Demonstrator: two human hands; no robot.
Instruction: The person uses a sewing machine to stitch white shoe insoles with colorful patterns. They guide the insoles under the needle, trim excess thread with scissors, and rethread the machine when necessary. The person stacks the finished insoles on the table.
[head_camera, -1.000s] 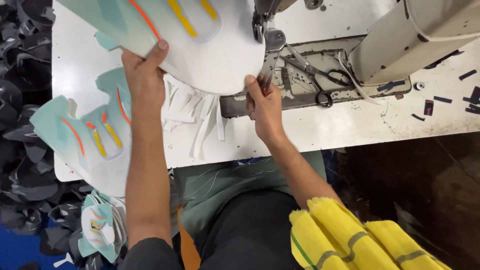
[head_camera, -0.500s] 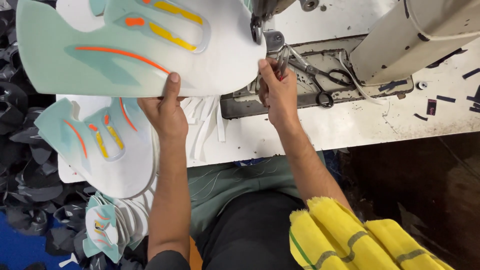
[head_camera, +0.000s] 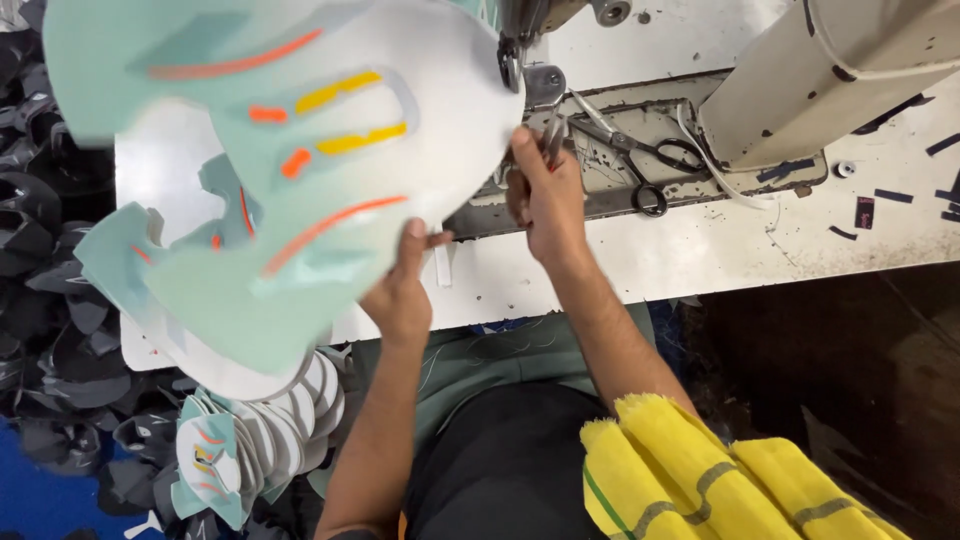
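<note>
A large shoe-upper panel (head_camera: 300, 150), mint green and white with orange and yellow stripes, is lifted off the table and tilts down to the left. My left hand (head_camera: 403, 288) pinches its lower right edge. The panel's right edge sits by the sewing machine's presser foot (head_camera: 512, 62). My right hand (head_camera: 545, 195) is closed around small metal snips (head_camera: 554, 132), just right of that edge and over the machine bed.
The cream sewing machine arm (head_camera: 840, 70) crosses the top right above the white table (head_camera: 760, 240). Black-handled scissors (head_camera: 655, 165) lie on the bed. More matching panels (head_camera: 130, 270) are stacked at left, with others (head_camera: 260, 440) lower down. Dark cut pieces (head_camera: 40, 250) are heaped far left; yellow cloth (head_camera: 700, 480) lies at the bottom right.
The panel has turned and swung down to the left. My left hand slid right along its edge, toward my right hand. My right hand stayed by the needle.
</note>
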